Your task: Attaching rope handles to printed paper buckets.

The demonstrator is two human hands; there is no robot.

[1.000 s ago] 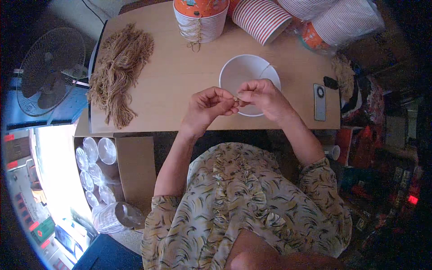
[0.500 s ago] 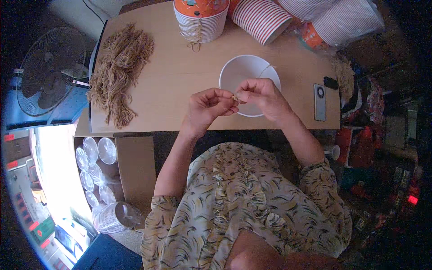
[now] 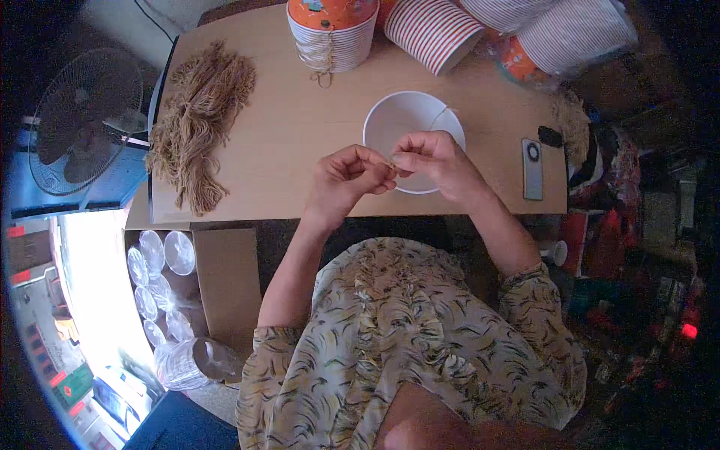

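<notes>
"Well, from my distant seat, what am I holding?"

"I'd call it a thin strand of tan fibre twine [image 3: 393, 164], seen over the near left part of the round white bowl [image 3: 390, 124], towards the near edge of the light-brown wooden desk [image 3: 300, 150]. The left hand [image 3: 347, 180] has it pinched between thumb and forefinger; the right hand [image 3: 444, 171] pinches it too, fingertips almost meeting."

"How should I expect it to handle?"

"Nearly weightless, I'd judge, limp and rough, so hardly slippery, though it may fray. I'd keep hold with the very fingertips, one pinch either side. The shaggy tan twine bundle [image 3: 199, 127] near the desk's left edge looks equally soft."
</notes>
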